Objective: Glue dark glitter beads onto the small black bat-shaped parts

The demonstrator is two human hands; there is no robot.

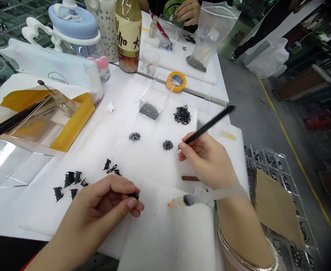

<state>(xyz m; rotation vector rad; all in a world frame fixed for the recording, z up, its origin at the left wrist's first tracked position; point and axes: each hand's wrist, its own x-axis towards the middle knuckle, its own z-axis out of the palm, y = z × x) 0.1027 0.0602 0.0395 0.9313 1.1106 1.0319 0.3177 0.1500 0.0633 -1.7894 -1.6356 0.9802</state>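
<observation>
Between the thumb and fingers of my left hand (106, 203) is a small black part (133, 195), mostly covered by the fingertips. My right hand (207, 158) grips a black pen-like tool (210, 124), its lower end pointing down near a small heap of tiny dark pieces (168, 145). Another such heap (134, 136) lies to the left. Farther back is a pile of short black curved pieces (182, 114). Several black clip-like parts (69, 179) are scattered beyond my left hand. A syringe (192, 198) with an orange tip lies below my right wrist.
A clear box (150, 110) with dark grains and a yellow tape roll (176, 81) stand at the back. To the left is an open yellow box (72, 124) with a tissue pack. A bottle (128, 37) stands behind. Across the table shows another person's hand (188, 13).
</observation>
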